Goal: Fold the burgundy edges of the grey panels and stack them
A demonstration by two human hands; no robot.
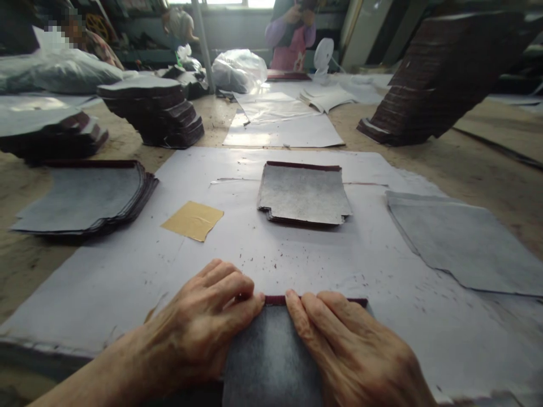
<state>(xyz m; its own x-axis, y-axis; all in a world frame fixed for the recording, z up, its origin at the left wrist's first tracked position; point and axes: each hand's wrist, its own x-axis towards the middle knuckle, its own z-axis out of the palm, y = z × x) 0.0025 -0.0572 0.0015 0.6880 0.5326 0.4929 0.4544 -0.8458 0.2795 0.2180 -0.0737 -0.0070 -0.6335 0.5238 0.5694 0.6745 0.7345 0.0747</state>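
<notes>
A grey-backed sheet piece (271,350) with a dark red folded edge lies at the near side of the white paper. My left hand (203,322) pinches the left part of that edge, fingers curled and thumb tip against the fold. On the right part, my right hand (352,345) grips the edge with fingers close together; its thumb is hidden. Just beyond sits a small stack of similar pieces (303,192), notched at the near corners. To the left are a tan square (193,220) and a stack of curved pieces (89,198) with dark red far edges.
White paper (237,265) with dark crumbs covers the table's middle. Grey sheets (470,243) lie on the right. Tall dark stacks stand at back right (441,79) and back left (156,110). Plastic bags (240,70) sit farther back. Other people (292,34) are beyond the table.
</notes>
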